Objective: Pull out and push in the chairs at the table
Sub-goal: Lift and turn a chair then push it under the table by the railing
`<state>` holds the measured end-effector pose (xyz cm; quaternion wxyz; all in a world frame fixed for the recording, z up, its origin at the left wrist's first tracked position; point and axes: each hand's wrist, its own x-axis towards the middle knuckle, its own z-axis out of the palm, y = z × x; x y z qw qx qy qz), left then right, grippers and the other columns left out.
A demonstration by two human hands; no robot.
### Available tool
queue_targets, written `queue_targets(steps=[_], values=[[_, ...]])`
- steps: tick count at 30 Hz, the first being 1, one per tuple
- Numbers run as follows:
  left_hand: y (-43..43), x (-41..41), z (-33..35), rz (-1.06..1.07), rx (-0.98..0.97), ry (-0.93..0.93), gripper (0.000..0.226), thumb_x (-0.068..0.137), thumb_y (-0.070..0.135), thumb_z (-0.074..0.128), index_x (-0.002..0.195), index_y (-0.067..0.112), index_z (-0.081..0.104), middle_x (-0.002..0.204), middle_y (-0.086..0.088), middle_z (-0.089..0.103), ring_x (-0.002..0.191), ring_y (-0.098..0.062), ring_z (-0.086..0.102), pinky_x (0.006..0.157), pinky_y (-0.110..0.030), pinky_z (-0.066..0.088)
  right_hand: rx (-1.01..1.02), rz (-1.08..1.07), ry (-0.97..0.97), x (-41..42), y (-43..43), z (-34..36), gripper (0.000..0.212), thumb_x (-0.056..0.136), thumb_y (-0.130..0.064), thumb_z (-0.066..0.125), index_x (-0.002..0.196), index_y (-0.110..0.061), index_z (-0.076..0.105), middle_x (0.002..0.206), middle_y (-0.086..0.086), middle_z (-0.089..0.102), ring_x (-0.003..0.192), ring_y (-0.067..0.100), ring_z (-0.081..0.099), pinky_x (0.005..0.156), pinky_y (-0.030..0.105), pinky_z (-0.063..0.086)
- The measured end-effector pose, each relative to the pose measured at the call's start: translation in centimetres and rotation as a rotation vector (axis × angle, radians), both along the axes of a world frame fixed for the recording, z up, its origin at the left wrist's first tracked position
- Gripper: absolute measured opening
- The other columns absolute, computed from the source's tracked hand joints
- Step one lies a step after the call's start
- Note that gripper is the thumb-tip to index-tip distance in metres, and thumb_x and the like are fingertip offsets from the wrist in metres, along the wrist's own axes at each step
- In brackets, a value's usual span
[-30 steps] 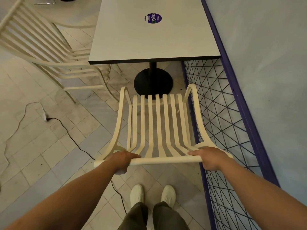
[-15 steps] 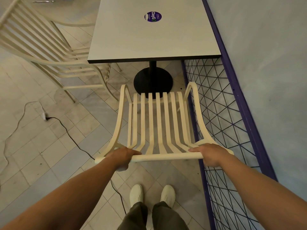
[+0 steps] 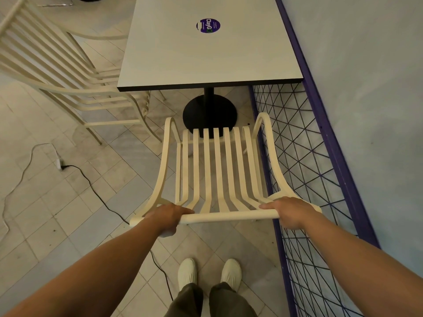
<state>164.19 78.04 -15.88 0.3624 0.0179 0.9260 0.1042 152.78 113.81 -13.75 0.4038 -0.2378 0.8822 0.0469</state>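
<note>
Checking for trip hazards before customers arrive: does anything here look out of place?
A black cable trails loose across the tiled floor from a white adapter, running past the chair toward the white shoes; it could trip someone.

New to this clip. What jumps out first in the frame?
The cream slatted chair fills the centre, with the left hand and the right hand gripping its top rail. Just beyond it stands the pale table with a round purple sticker. A purple wire-mesh fence runs down the right side, along the wall.
</note>
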Motion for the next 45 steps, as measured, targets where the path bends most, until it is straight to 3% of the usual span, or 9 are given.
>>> queue_targets(steps=[5, 15, 20, 25, 33, 40, 45], values=[[0.0, -1.2, 0.2, -0.013, 0.003, 0.008, 0.077, 0.083, 0.008, 0.074, 0.140, 0.052, 0.046, 0.121, 0.006, 0.064, 0.107, -0.020, 0.063, 0.096, -0.043, 0.054, 0.011, -0.002, 0.006, -1.3, 0.0, 0.1, 0.080, 0.088, -0.007, 0.058, 0.146, -0.054, 0.030, 0.122, -0.003, 0.058, 0.089, 0.014, 0.053, 0.070, 0.027, 0.042], [-0.1, -3.3, 0.2, -0.021, 0.000, 0.011, 0.075, 0.084, 0.007, 0.074, 0.141, 0.048, 0.048, 0.122, 0.005, 0.064, 0.108, -0.020, 0.062, 0.098, -0.042, 0.053, 0.003, 0.010, 0.010, -3.5, -0.2, 0.0, 0.078, 0.088, -0.011, 0.062, 0.146, -0.055, 0.031, 0.124, -0.003, 0.058, 0.093, 0.015, 0.054, 0.074, 0.028, 0.043], [-0.4, -4.7, 0.2, -0.019, 0.005, 0.033, 0.073, 0.086, 0.007, 0.072, 0.143, 0.046, 0.048, 0.121, 0.004, 0.064, 0.107, -0.021, 0.063, 0.098, -0.041, 0.053, 0.004, -0.018, 0.013, -4.7, -0.8, 0.5, 0.079, 0.089, -0.005, 0.057, 0.145, -0.054, 0.032, 0.107, -0.006, 0.052, 0.088, 0.014, 0.051, 0.073, 0.027, 0.043], [-0.4, -5.8, 0.5, -0.053, 0.013, 0.013, 0.075, 0.086, 0.006, 0.069, 0.144, 0.047, 0.046, 0.119, 0.002, 0.063, 0.105, -0.022, 0.063, 0.096, -0.041, 0.053, 0.002, -0.049, 0.011, -4.8, -0.6, 0.2, 0.078, 0.089, -0.007, 0.057, 0.143, -0.058, 0.031, 0.124, -0.004, 0.056, 0.093, 0.013, 0.053, 0.082, 0.029, 0.050], [-0.1, -7.4, 0.5, -0.065, 0.008, 0.039, 0.074, 0.087, 0.006, 0.070, 0.142, 0.049, 0.047, 0.117, 0.003, 0.063, 0.105, -0.022, 0.063, 0.095, -0.041, 0.053, -0.002, -0.047, 0.012, -5.9, -0.1, -0.1, 0.079, 0.089, -0.005, 0.057, 0.142, -0.059, 0.033, 0.126, -0.003, 0.056, 0.098, 0.015, 0.054, 0.087, 0.032, 0.050], [0.6, -9.0, 0.4, -0.027, 0.003, 0.055, 0.070, 0.087, 0.010, 0.072, 0.141, 0.047, 0.049, 0.119, 0.005, 0.063, 0.107, -0.019, 0.062, 0.098, -0.040, 0.052, -0.002, -0.027, 0.002, -8.4, 0.5, 0.0, 0.077, 0.091, -0.007, 0.054, 0.145, -0.056, 0.031, 0.123, -0.002, 0.056, 0.089, 0.012, 0.049, 0.078, 0.026, 0.043], [0.7, -10.9, 0.4, -0.005, -0.004, 0.052, 0.072, 0.086, 0.010, 0.073, 0.143, 0.046, 0.047, 0.122, 0.005, 0.064, 0.108, -0.019, 0.062, 0.098, -0.041, 0.053, 0.004, -0.019, 0.005, -10.8, 0.4, 0.2, 0.077, 0.090, -0.007, 0.055, 0.144, -0.056, 0.032, 0.119, -0.003, 0.056, 0.088, 0.014, 0.052, 0.076, 0.028, 0.047]])
